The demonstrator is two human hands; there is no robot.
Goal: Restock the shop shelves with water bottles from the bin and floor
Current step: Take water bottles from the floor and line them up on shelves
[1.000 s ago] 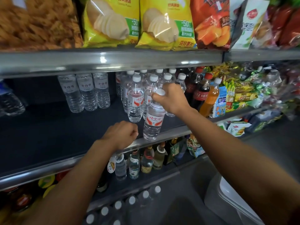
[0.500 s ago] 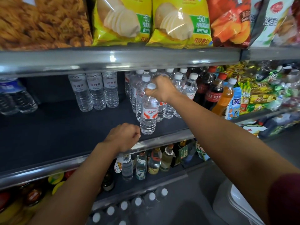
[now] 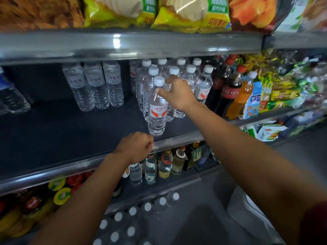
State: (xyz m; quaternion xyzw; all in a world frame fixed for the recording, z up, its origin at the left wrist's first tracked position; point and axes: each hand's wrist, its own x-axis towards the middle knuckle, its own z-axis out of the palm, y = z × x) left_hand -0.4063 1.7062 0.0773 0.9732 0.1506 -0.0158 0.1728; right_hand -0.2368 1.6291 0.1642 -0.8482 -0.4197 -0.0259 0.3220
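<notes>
Right hand (image 3: 177, 95) pinches the neck of a red-labelled water bottle (image 3: 158, 106), thumb and fingers just under its white cap. Bottle stands upright on the dark middle shelf (image 3: 53, 135), base near the front rail (image 3: 177, 140). Directly behind the right hand: cluster of matching white-capped water bottles (image 3: 191, 75), front bottle touching or just beside them, cannot tell which.

Left hand (image 3: 135, 147) is below and nearer than the right one, fingers curled into a loose fist resting at the shelf's front rail. Whether it holds anything: cannot tell, palm side hidden.

Left of both hands, well apart at the back of the same shelf: three clear bottles with grey labels (image 3: 95, 85). Right of the right hand: cola bottles (image 3: 230, 89), then an orange drink bottle (image 3: 242, 96).

Under the left hand, next shelf down: small glass liquor bottles (image 3: 164, 165). Lower, near the floor: more white-capped water bottles (image 3: 146, 207) seen from above.

Above both hands: yellow chip bags (image 3: 191, 13) on the top shelf.
</notes>
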